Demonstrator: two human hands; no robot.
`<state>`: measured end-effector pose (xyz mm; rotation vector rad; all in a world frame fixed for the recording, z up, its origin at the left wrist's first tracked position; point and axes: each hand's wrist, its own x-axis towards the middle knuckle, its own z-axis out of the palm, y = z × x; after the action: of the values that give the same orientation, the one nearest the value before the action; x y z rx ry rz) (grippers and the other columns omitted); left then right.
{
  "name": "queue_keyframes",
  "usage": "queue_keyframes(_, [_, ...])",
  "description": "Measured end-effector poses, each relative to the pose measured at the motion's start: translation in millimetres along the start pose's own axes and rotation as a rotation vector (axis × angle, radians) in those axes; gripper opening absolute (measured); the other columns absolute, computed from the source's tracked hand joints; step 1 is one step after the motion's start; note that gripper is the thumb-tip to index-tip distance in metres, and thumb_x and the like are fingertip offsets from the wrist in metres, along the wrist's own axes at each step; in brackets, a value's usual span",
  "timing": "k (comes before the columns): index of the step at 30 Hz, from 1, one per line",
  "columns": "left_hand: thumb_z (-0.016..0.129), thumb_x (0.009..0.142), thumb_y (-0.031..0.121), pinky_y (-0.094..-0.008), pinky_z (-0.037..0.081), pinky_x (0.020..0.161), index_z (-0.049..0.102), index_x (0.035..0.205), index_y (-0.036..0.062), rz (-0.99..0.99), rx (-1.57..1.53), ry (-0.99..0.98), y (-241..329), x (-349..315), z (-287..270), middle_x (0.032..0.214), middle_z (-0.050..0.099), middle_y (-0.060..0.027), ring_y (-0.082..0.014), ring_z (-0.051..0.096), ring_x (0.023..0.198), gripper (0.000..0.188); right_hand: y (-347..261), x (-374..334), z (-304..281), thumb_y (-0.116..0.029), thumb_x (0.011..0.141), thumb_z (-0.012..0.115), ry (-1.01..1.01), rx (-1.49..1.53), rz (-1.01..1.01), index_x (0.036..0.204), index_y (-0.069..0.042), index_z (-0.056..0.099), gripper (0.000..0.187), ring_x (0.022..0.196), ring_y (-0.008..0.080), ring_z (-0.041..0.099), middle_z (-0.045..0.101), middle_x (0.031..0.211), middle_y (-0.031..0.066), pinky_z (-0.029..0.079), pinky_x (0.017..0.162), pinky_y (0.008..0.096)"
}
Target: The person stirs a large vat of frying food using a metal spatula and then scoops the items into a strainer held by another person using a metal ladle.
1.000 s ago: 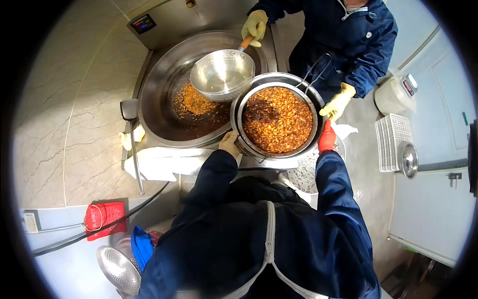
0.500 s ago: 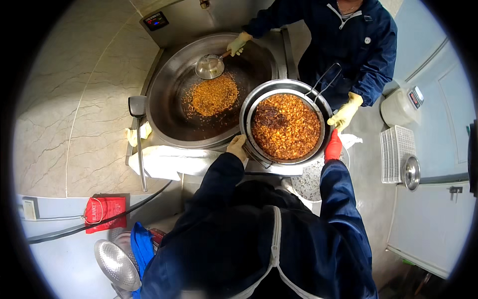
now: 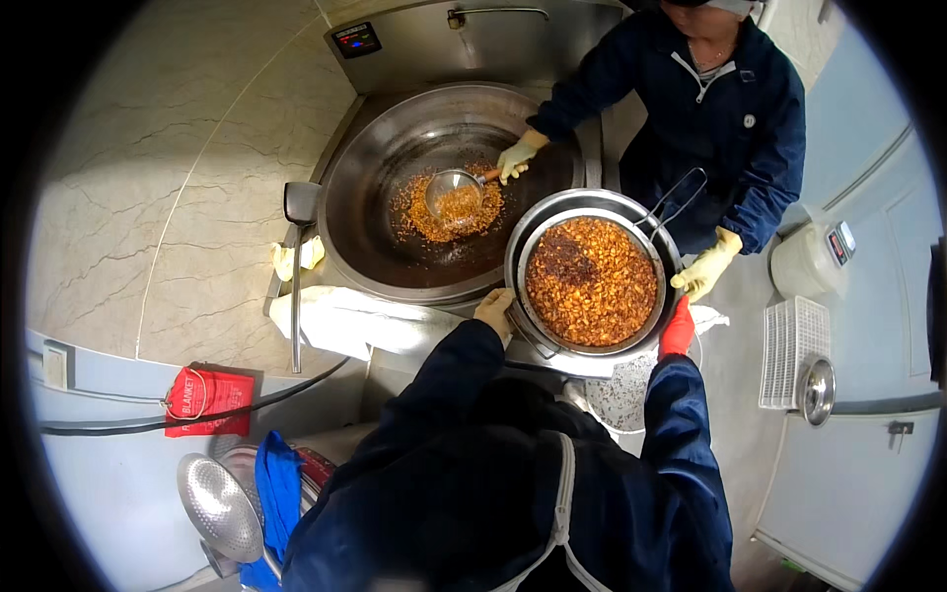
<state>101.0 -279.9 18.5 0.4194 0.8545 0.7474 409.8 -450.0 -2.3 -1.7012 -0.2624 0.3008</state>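
My left hand, in a pale glove, is closed on the left near rim of a wide metal basin. On the basin's right side my right hand, in a red glove, grips the rim; its fingertips are partly hidden. Inside the basin sits a round metal strainer with wire handles. Glossy orange-brown chopped pieces fill it, with a darker patch at the upper left. A co-worker's gloved hand is at the same basin's right rim, just above my red glove.
Left of the basin is a large wok with small golden bits. The co-worker's other hand holds a wooden-handled skimmer there. A long-handled shovel leans left of the wok; a white crate stands at right.
The co-worker's skimmer has moved down from the wok's upper part into the golden bits. My hands keep their hold on the basin; the whole view has shifted slightly.
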Motion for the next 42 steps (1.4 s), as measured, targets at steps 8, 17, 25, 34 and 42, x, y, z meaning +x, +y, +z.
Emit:
queue_keyframes(8, [0.05, 0.085, 0.015, -0.0294, 0.049, 0.057, 0.053, 0.082, 0.0078, 0.001, -0.022, -0.06, 1, -6, 4, 0.075, 0.055, -0.0012, -0.0137, 0.055, 0.065, 0.008, -9, 0, 0, -0.039, 0.087, 0.043, -0.029, -0.063, 0.026, 0.074, -0.001, 0.058, 0.042, 0.062, 0.0113, 0.045, 0.053, 0.066, 0.0011, 0.038, 0.059, 0.0261])
queue_keyframes(17, [0.052, 0.085, 0.014, -0.0347, 0.05, 0.06, 0.054, 0.083, 0.0092, 0.005, 0.016, -0.046, -12, 6, -10, 0.076, 0.057, -0.0025, -0.0167, 0.056, 0.068, 0.005, -20, -4, 0, -0.042, 0.085, 0.047, -0.044, -0.013, 0.064, 0.078, 0.0, 0.06, 0.045, 0.059, 0.009, 0.048, 0.058, 0.069, 0.0011, 0.04, 0.055, 0.0238])
queue_keyframes(25, [0.052, 0.084, 0.011, -0.0279, 0.047, 0.058, 0.055, 0.085, 0.0063, -0.001, -0.002, -0.133, -12, 7, -16, 0.073, 0.055, -0.0005, -0.0118, 0.054, 0.066, 0.006, -27, -8, -1, -0.04, 0.086, 0.046, -0.01, -0.184, 0.008, 0.085, 0.001, 0.061, 0.044, 0.066, 0.0125, 0.046, 0.057, 0.073, 0.0031, 0.039, 0.062, 0.0265])
queue_keyframes(34, [0.05, 0.086, 0.012, -0.0234, 0.046, 0.053, 0.053, 0.083, 0.0088, 0.021, -0.091, -0.07, -6, -3, -3, 0.073, 0.054, -0.0004, -0.0096, 0.053, 0.063, 0.005, -33, -14, 3, -0.038, 0.086, 0.047, 0.058, -0.178, 0.013, 0.092, 0.003, 0.06, 0.044, 0.072, 0.0139, 0.05, 0.059, 0.081, 0.006, 0.041, 0.067, 0.0274])
queue_keyframes(42, [0.05, 0.085, 0.009, -0.026, 0.046, 0.06, 0.053, 0.085, 0.0082, -0.047, -0.066, -0.09, -7, 1, -8, 0.077, 0.055, -0.0011, -0.0113, 0.053, 0.07, 0.003, -14, -3, -2, -0.037, 0.087, 0.046, -0.022, -0.013, 0.071, 0.081, 0.0, 0.06, 0.04, 0.065, 0.0104, 0.045, 0.055, 0.072, 0.0007, 0.037, 0.059, 0.0247])
